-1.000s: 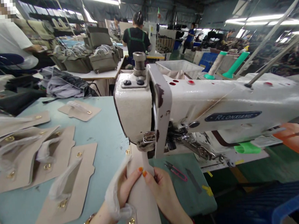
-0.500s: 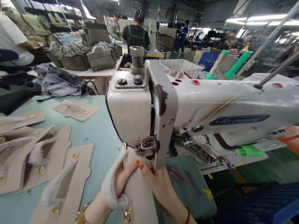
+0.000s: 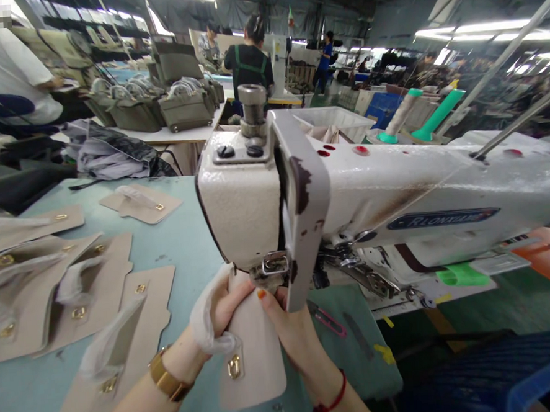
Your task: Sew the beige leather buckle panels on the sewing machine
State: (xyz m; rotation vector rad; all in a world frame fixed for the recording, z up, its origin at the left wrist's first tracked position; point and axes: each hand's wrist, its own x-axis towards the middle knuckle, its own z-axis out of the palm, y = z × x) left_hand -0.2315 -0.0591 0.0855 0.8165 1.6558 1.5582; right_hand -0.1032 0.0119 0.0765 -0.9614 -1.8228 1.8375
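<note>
Under the sewing machine head point(image 3: 251, 195), beige leather panel point(image 3: 253, 350) has fed forward since a second ago; stitching advances. Left hand point(image 3: 219, 312) and right hand point(image 3: 287, 326) press flat, thumbs pinching its top edge.

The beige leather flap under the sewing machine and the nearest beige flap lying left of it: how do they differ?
The beige leather flap under the sewing machine is gripped by both hands, left hand and right hand; the nearest beige flap lies flat and untouched on the blue-green table. Both carry gold clasps and clear wrapping.
</note>
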